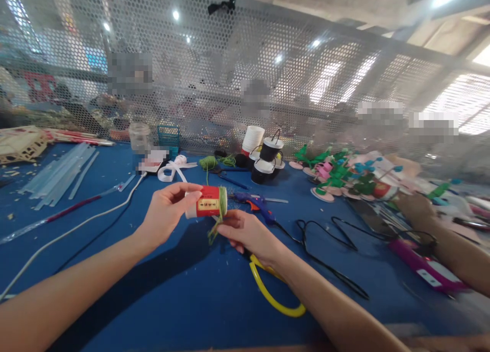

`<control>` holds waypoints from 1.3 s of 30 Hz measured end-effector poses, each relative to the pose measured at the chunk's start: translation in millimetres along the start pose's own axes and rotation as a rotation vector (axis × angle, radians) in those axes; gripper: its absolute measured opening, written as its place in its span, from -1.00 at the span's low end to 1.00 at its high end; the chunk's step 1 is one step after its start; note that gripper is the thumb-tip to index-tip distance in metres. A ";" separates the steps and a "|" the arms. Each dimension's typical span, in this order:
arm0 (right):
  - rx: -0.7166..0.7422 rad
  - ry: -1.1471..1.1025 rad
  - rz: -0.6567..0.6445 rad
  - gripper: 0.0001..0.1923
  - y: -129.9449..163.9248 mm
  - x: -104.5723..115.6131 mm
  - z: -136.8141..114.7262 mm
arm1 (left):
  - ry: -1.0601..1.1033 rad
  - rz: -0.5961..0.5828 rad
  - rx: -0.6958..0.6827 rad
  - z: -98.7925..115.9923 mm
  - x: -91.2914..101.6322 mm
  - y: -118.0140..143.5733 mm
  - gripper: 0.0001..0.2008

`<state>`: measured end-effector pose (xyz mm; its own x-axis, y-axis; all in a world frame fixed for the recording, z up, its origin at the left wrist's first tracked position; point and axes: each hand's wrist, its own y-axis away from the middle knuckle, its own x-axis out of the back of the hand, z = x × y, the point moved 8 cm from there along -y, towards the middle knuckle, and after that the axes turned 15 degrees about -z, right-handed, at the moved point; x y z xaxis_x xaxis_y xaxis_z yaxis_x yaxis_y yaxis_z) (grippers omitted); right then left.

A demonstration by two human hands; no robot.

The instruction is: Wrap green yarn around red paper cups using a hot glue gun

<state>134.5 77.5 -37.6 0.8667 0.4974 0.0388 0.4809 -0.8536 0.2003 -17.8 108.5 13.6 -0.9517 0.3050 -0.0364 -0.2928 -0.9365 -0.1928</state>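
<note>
My left hand (pixel 166 211) grips a small red and white paper cup (pixel 207 205), lying on its side in the air above the table. Green yarn (pixel 222 201) is wrapped around the cup's right end, and loose strands hang below it. The fingers of my right hand (pixel 248 234) are closed on the yarn beside that end. Under my right wrist a yellow looped handle (pixel 277 303) shows; its other parts are hidden, so I cannot tell whether the hand touches it. Just beyond lies a blue glue gun (pixel 254 204) with an orange trigger.
On the blue table (pixel 161 311), clear glue sticks (pixel 63 173) and a white cable (pixel 82 221) lie left. Green yarn balls (pixel 209 162), stacked cups (pixel 264 163) and craft flowers (pixel 337 176) stand behind. A co-worker's arm (pixel 447 234) reaches in right, near a purple power strip (pixel 424 267).
</note>
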 end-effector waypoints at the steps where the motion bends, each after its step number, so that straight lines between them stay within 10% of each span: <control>1: -0.021 -0.030 -0.006 -0.71 -0.1 0.5 2.2 | -0.012 0.006 -0.005 0.3 1.1 -0.5 -0.80; 14: 0.243 -0.299 -0.001 -0.82 18.5 9.3 -28.7 | -0.302 0.071 -0.041 1.3 21.2 -5.1 -0.78; 22: 0.416 -0.237 0.189 -0.78 27.1 53.1 -38.7 | -0.174 -0.100 0.066 -4.8 3.3 -7.5 -0.79; 39: 0.245 0.115 0.310 -0.65 23.4 68.2 -28.5 | -0.317 -0.015 -0.161 9.8 22.1 -9.8 -0.85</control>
<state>201.0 95.9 -2.3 0.9616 0.2132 0.1729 0.2288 -0.9705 -0.0762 -36.9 122.7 24.3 -0.9364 0.2260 0.2686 -0.3123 -0.8857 -0.3436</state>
